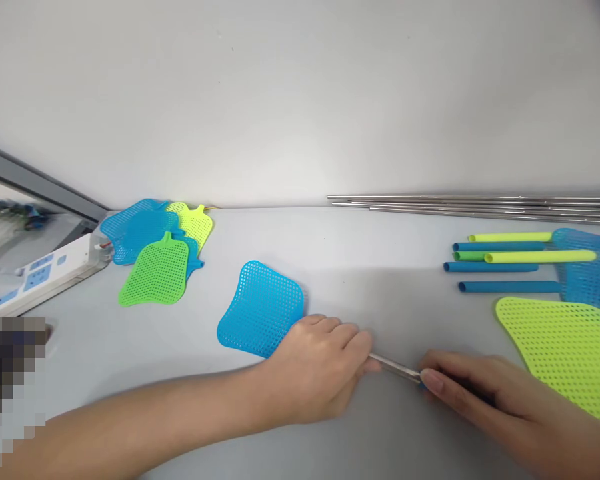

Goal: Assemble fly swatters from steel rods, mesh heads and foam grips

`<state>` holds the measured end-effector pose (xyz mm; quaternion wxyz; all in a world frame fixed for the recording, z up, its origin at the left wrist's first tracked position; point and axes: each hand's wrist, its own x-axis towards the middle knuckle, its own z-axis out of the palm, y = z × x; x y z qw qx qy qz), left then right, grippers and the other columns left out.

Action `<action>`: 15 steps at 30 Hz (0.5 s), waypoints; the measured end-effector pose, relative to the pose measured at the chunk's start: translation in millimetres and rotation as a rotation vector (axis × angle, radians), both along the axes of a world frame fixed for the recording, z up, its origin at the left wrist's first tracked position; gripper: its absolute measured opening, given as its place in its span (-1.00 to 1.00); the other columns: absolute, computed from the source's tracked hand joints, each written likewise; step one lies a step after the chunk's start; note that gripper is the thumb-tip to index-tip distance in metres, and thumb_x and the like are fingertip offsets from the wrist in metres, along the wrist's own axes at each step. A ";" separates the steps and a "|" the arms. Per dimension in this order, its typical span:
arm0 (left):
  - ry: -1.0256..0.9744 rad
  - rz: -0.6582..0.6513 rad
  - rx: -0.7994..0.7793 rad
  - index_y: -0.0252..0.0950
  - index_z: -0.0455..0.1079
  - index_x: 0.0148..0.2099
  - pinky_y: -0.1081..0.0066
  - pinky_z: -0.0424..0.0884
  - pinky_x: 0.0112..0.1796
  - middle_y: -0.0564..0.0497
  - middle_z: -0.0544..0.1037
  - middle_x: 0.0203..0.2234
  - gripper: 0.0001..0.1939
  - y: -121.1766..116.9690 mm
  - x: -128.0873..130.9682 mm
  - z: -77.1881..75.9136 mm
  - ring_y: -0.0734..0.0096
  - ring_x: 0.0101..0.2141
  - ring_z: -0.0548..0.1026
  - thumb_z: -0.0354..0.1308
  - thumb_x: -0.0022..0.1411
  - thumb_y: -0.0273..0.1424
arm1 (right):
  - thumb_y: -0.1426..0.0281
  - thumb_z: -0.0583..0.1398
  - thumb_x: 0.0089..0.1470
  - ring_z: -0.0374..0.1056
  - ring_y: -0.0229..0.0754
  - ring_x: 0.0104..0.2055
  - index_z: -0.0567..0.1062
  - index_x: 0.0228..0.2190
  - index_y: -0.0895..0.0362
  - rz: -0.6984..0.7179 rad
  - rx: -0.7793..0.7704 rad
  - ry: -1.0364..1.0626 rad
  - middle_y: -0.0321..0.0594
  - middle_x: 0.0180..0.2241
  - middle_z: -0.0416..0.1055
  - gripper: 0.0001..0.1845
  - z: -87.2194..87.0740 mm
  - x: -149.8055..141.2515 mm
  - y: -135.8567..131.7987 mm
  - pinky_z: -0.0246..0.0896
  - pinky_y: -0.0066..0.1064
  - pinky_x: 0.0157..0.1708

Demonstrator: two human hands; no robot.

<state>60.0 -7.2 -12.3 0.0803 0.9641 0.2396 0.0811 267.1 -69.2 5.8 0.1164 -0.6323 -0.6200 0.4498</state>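
Note:
A blue perforated fly swatter head (263,310) lies just beyond my left hand (327,363). That hand is closed round a metal rod (395,368), covering where the rod meets the head. At the rod's right end, my right hand (473,390) is closed, thumb pressed on top. A small bit of blue shows under its thumb, seemingly a blue tube handle; most of it is hidden in the palm. Between the two hands a short length of bare rod is visible.
Green, yellow and blue swatter heads (155,270) are piled at the left beside a white power strip (45,273). Along the wall at the right lie several metal rods (470,207). Coloured tube handles (510,287) and a yellow-green swatter head (565,340) are nearer.

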 end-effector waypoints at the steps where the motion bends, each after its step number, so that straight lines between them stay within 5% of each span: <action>1: 0.000 0.000 -0.001 -0.28 0.16 -0.41 0.37 0.18 -0.58 0.07 0.36 -0.59 -0.74 0.1 0.0 0.1 0.44 -0.60 0.29 -0.21 0.30 -0.34 | -0.12 -0.07 -0.01 0.25 -0.24 -0.56 0.37 -0.66 0.09 0.006 -0.004 0.004 -0.24 -0.59 0.38 -0.40 -0.2 0.3 0.2 0.10 -0.45 -0.58; 15: 0.001 0.002 -0.012 -0.28 0.17 -0.41 0.38 0.20 -0.57 0.06 0.37 -0.58 -0.74 0.3 0.2 0.6 0.44 -0.59 0.30 -0.21 0.30 -0.35 | 0.00 0.02 0.02 0.26 -0.24 -0.50 0.43 -0.61 0.11 -0.016 0.016 0.006 -0.25 -0.61 0.34 -0.52 -0.2 0.7 1.4 0.13 -0.51 -0.56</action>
